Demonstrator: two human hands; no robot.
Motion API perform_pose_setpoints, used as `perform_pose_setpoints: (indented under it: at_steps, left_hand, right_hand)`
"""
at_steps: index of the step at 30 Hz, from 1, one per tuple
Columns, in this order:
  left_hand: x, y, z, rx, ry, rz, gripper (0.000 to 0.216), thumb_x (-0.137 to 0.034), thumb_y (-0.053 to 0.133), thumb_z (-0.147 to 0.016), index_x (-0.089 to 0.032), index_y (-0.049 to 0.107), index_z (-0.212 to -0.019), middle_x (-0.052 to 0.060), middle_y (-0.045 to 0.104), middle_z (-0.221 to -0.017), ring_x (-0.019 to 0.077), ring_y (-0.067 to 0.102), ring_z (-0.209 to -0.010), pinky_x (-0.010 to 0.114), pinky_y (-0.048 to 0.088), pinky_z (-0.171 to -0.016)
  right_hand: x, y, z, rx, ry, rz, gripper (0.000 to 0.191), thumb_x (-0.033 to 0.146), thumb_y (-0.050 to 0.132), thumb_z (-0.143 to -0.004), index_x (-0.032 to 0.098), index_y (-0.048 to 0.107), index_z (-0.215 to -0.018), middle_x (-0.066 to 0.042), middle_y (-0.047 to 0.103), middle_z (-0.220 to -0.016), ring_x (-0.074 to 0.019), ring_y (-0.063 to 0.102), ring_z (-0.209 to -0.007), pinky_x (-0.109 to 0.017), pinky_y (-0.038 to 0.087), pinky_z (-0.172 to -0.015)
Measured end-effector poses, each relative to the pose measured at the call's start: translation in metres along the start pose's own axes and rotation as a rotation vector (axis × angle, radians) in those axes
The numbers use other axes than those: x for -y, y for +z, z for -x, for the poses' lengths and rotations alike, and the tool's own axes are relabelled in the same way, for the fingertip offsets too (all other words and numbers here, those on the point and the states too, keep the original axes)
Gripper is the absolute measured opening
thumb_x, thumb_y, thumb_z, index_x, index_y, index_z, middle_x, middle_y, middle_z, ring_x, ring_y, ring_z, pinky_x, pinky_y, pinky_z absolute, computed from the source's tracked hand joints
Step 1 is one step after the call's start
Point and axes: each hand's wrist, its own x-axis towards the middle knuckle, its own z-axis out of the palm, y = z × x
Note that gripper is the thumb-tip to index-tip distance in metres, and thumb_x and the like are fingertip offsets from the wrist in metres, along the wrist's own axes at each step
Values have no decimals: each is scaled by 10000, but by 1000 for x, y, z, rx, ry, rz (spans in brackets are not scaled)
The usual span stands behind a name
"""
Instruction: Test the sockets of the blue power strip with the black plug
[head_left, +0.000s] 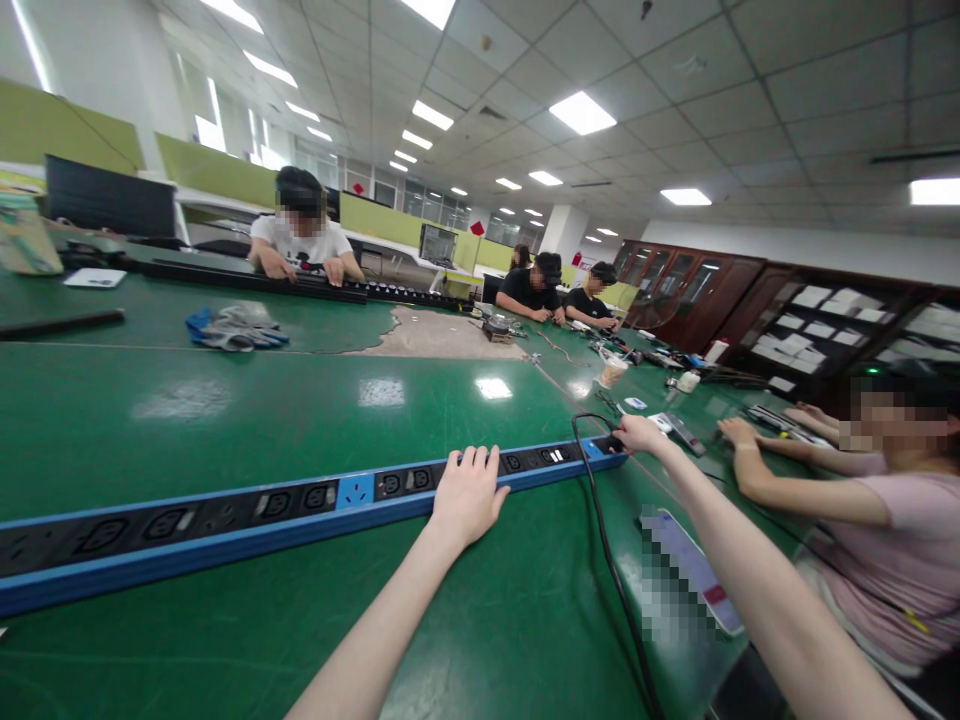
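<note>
A long blue power strip (pixel 337 510) with black sockets and a few blue ones lies slantwise across the green table. My left hand (pixel 469 492) rests on top of it, fingers stretched flat across the sockets and thumb out to the side. At the strip's far right end, my right hand (pixel 639 436) is closed on a black plug, mostly hidden by the fingers. From there a black cable (pixel 600 500) loops up over the strip and runs down toward me.
A phone (pixel 694 570) lies beside my right forearm. Gloves (pixel 236 327), a drink cup (pixel 613 370) and small parts sit farther back. A co-worker (pixel 877 500) sits close on the right; several others work across the table (pixel 300 420).
</note>
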Motion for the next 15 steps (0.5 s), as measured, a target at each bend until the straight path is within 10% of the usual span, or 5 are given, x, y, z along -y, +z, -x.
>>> perform_pose_setpoints:
  at_steps: [10, 15]
  left_hand:
    - [-1, -1, -1, 19, -1, -6, 632, -509, 461, -1034, -138, 509, -1544, 207, 640, -1391, 335, 556, -1272, 496, 386, -1089]
    - [-3, 0, -1, 27, -3, -13, 630, -513, 460, -1036, -133, 517, -1535, 209, 642, -1371, 334, 555, -1268, 488, 380, -1093]
  right_hand:
    - [15, 16, 18, -127, 138, -26, 426, 358, 535, -1020, 33, 591, -1290, -306, 724, -1149, -382, 717, -1162, -431, 519, -979]
    - [25, 3, 22, -8, 153, -346, 410, 398, 367, -1096, 85, 470, -1341, -225, 757, -935, -284, 779, -784, -381, 581, -792]
